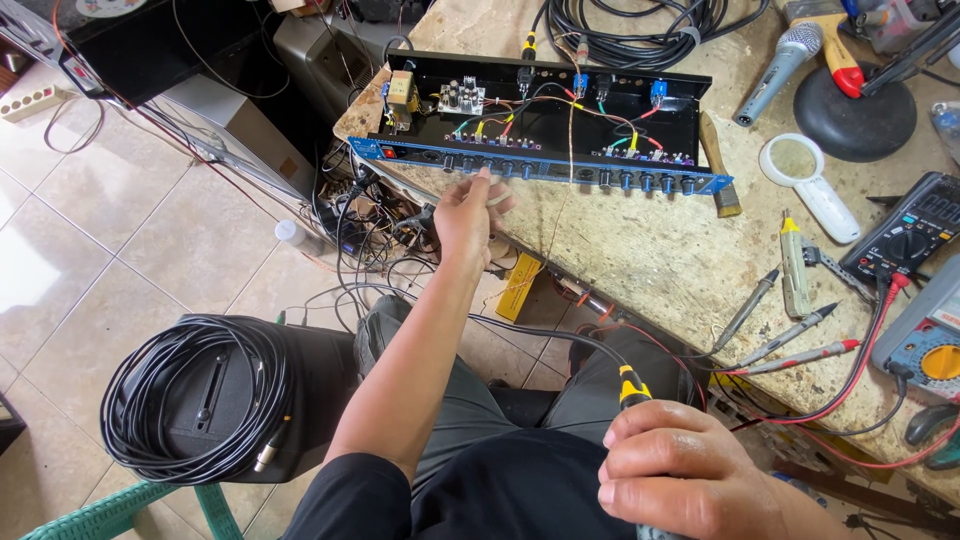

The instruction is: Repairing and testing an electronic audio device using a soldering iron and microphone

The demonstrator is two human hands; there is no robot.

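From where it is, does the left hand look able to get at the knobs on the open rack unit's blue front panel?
Probably yes: the left hand is just below the blue front panel, fingertips near the knobs, nothing between.

blue-fronted black chassis (540,160), yellow-ringed black plug (632,387)

Worn workbench (640,250): open rack unit (540,130), microphone (780,70), magnifier (810,180), multimeter (905,235), probes (790,335).

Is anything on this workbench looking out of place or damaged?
Yes. The blue-fronted rack unit lies with its top cover off, coloured wiring exposed, and one end overhangs the bench corner. The left hand reaches its knobs; the right hand holds a yellow-ringed cable plug.
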